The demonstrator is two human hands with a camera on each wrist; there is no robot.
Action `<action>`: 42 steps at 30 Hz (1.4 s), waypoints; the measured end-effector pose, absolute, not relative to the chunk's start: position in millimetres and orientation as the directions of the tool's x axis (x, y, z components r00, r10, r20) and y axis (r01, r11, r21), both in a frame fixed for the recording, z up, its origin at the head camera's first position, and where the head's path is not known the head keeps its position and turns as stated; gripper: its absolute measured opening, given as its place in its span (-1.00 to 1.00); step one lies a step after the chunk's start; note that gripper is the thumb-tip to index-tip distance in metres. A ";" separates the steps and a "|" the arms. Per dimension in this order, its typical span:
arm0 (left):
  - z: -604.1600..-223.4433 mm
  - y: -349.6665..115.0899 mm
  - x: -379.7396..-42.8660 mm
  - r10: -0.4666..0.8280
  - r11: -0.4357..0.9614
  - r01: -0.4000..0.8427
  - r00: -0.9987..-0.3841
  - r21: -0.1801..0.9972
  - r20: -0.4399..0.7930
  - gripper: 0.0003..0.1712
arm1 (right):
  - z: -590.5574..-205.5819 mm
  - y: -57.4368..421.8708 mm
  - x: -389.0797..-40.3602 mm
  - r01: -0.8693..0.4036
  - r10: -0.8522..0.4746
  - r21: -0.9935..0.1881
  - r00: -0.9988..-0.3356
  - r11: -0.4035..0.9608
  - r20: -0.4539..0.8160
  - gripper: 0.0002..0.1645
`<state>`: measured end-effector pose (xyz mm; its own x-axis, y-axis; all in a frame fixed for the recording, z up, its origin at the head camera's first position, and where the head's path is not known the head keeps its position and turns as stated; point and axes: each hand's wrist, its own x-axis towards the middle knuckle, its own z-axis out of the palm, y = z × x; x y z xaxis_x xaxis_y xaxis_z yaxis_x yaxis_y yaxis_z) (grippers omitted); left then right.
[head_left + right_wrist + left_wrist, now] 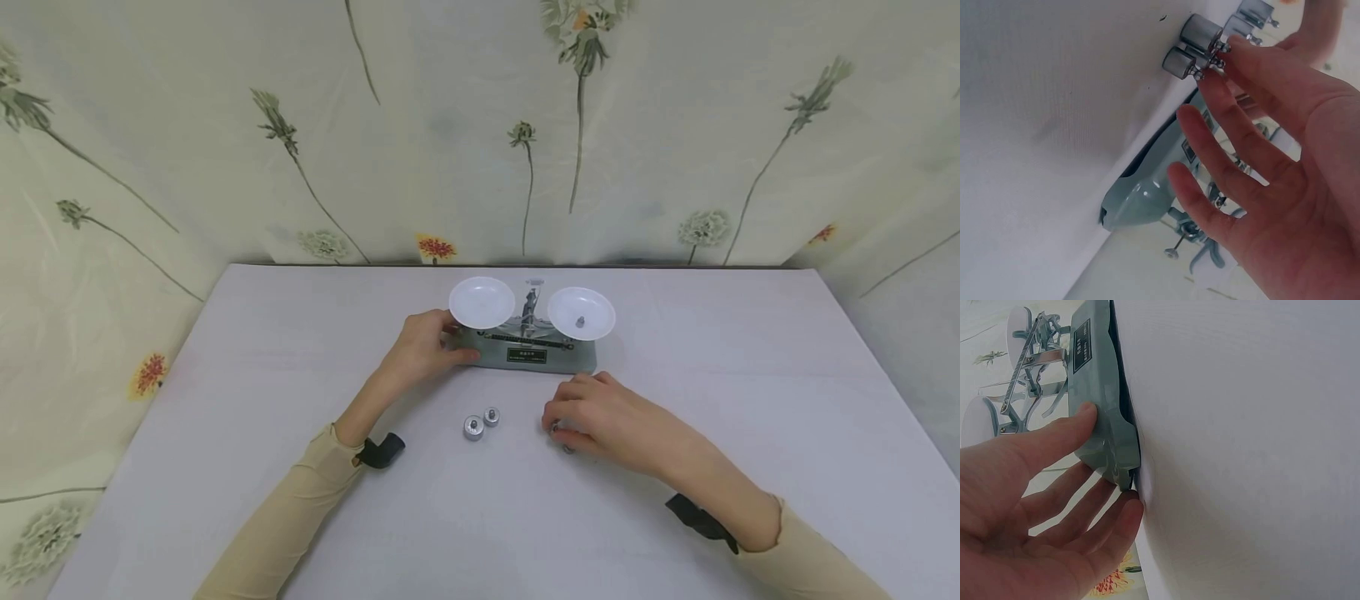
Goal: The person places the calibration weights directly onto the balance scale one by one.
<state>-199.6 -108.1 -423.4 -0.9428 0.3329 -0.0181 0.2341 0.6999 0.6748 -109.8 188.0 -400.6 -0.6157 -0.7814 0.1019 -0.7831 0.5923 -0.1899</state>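
A green balance scale (536, 354) with two white pans stands near the back of the table. My left hand (423, 346) holds the left end of its base, thumb (1088, 415) on the front and fingers curled behind. One small metal weight (581, 322) lies in the right pan. In front of the scale, my right hand (607, 421) has thumb and index fingertips at the knobs of a cluster of metal weights (1200, 32); whether they pinch one cannot be told. The other fingers of that hand spread loosely. The left pan (482, 302) shows nothing on it.
Two more metal weights, a larger one (473, 427) and a smaller one (491, 416), stand on the table between the hands. A white cloth covers the table (450, 517). Behind its back edge hangs a flower-patterned curtain (450, 167).
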 end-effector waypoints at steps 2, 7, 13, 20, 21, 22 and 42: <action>-423.3 -108.2 -199.5 0.333 0.698 0.234 -0.943 0.677 -0.018 -0.41 | -400.7 187.4 -109.4 -0.783 -0.782 -0.192 -0.616 0.592 0.100 -0.78; -423.7 -108.6 -199.5 0.334 0.698 0.233 -0.942 0.677 -0.019 -0.41 | -403.0 185.7 -109.8 -0.771 -0.774 -0.195 -0.628 0.606 0.082 -0.79; -423.5 -108.2 -199.8 0.336 0.696 0.239 -0.942 0.677 -0.013 -0.41 | -406.4 184.9 -109.8 -0.773 -0.774 -0.183 -0.628 0.607 0.085 -0.81; -424.5 -108.3 -200.0 0.342 0.692 0.247 -0.940 0.678 -0.007 -0.42 | -409.3 182.4 -109.2 -0.782 -0.775 -0.152 -0.622 0.604 0.117 -0.80; -424.6 -108.4 -199.8 0.342 0.691 0.246 -0.940 0.680 -0.007 -0.42 | -410.0 181.8 -109.4 -0.778 -0.771 -0.146 -0.626 0.611 0.116 -0.81; -424.7 -108.4 -199.7 0.341 0.689 0.246 -0.940 0.681 -0.006 -0.42 | -410.2 181.2 -109.5 -0.774 -0.766 -0.141 -0.632 0.618 0.115 -0.81; -424.5 -109.3 -199.8 0.335 0.689 0.231 -0.942 0.687 -0.018 -0.41 | -415.6 175.9 -109.0 -0.724 -0.713 -0.098 -0.690 0.683 0.126 -0.77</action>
